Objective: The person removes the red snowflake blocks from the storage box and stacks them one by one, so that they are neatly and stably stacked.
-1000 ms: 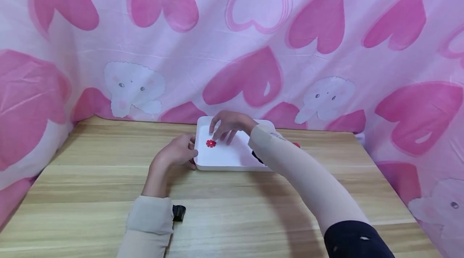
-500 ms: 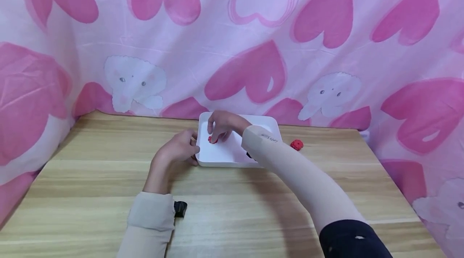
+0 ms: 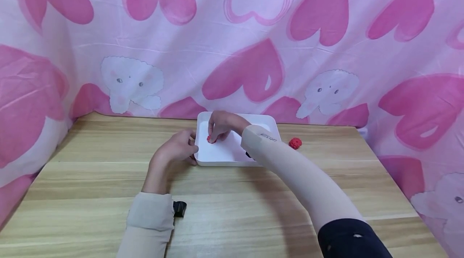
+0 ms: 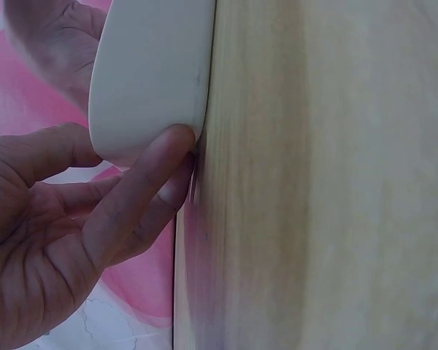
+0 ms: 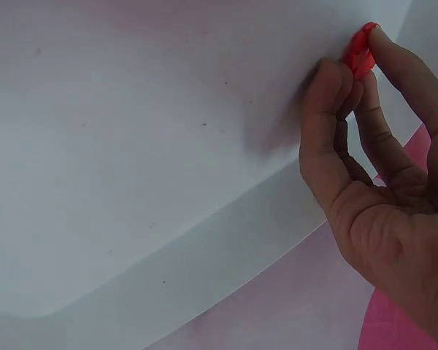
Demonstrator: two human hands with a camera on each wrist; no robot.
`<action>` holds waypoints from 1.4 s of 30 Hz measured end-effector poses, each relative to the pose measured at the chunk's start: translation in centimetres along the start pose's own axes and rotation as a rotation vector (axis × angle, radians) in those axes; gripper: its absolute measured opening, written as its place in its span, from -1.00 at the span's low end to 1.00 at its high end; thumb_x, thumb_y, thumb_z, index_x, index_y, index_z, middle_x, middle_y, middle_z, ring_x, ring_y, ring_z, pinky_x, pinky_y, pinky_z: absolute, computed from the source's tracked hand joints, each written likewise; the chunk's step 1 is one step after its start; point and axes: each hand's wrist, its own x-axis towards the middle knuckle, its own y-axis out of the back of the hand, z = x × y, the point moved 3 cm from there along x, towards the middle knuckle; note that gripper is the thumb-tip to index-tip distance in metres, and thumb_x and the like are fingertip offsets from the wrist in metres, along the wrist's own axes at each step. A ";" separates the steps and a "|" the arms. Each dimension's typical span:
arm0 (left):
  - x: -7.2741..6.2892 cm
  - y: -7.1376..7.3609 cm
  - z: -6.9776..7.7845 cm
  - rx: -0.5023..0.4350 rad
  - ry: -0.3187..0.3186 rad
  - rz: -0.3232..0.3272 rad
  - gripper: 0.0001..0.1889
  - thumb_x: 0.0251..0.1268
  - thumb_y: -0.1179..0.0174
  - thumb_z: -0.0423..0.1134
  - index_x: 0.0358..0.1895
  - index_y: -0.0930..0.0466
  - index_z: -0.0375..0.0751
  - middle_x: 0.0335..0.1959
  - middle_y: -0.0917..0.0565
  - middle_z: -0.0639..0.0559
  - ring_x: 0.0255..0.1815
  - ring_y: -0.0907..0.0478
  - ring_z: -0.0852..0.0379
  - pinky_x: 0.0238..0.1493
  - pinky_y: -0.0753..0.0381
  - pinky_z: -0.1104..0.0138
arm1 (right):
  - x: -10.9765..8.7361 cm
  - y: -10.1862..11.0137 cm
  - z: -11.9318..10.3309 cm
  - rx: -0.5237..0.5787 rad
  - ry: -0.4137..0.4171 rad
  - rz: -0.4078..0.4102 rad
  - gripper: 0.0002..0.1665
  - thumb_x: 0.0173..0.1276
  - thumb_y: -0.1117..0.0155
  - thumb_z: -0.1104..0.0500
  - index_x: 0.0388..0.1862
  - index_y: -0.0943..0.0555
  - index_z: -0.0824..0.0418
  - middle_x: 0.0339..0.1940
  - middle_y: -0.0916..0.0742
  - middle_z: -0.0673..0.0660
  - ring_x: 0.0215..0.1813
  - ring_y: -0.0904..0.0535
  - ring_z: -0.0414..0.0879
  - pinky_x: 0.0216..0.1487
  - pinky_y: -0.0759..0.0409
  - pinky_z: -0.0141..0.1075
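In the head view a shallow white tray (image 3: 224,155) stands at the back of the table. My left hand (image 3: 178,146) grips its left side; in the left wrist view the thumb and fingers are bent around the corner of the tray wall (image 4: 153,73). My right hand (image 3: 224,124) reaches over the tray's left part. Between its thumb and fingertips it pinches a small, flat, flower-shaped red piece (image 5: 360,58), close over the tray floor. Most of that piece is hidden by the fingers in the head view.
To the right of the tray, a small red clump (image 3: 295,143) with a scalloped edge lies on the wooden table (image 3: 232,209). A pink heart-patterned cloth (image 3: 243,73) hangs right behind the table and along both sides.
My right hand has lowered onto the red piece, and its fingers have closed on it. The left hand keeps its hold on the tray. The red clump, earlier mostly behind the right arm, now shows.
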 end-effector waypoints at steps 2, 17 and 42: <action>0.1 0.0 0.0 0.008 0.002 -0.001 -0.53 0.49 -0.06 -0.48 0.39 -0.32 -0.58 -0.09 -0.62 -0.34 -0.33 -0.80 -0.01 -0.16 -0.87 0.19 | 0.0 0.0 0.1 0.013 -0.001 0.003 -0.84 0.33 -0.59 0.24 -0.23 -0.72 0.21 -0.47 -0.71 0.03 -0.39 -0.62 -0.15 0.00 -0.85 -0.25; 0.1 0.0 0.1 0.000 0.016 -0.005 -0.53 0.51 -0.06 -0.48 0.41 -0.31 -0.56 -0.05 -0.61 -0.35 -0.30 -0.80 -0.03 -0.18 -0.88 0.18 | -0.1 0.1 0.4 0.063 0.013 0.014 -0.82 0.31 -0.60 0.27 -0.18 -0.73 0.21 -0.41 -0.68 0.04 -0.36 -0.64 -0.13 -0.05 -0.85 -0.25; -0.1 -0.1 -0.3 -0.044 -0.012 0.001 -0.53 0.50 -0.03 -0.51 0.42 -0.34 -0.54 -0.03 -0.56 -0.34 -0.24 -0.76 -0.04 -0.16 -0.89 0.17 | -4.0 4.0 6.8 0.243 -0.044 0.047 -0.86 0.43 -0.41 0.41 -0.10 -0.67 0.26 -0.24 -0.72 0.16 -0.29 -0.71 -0.06 -0.03 -0.89 -0.16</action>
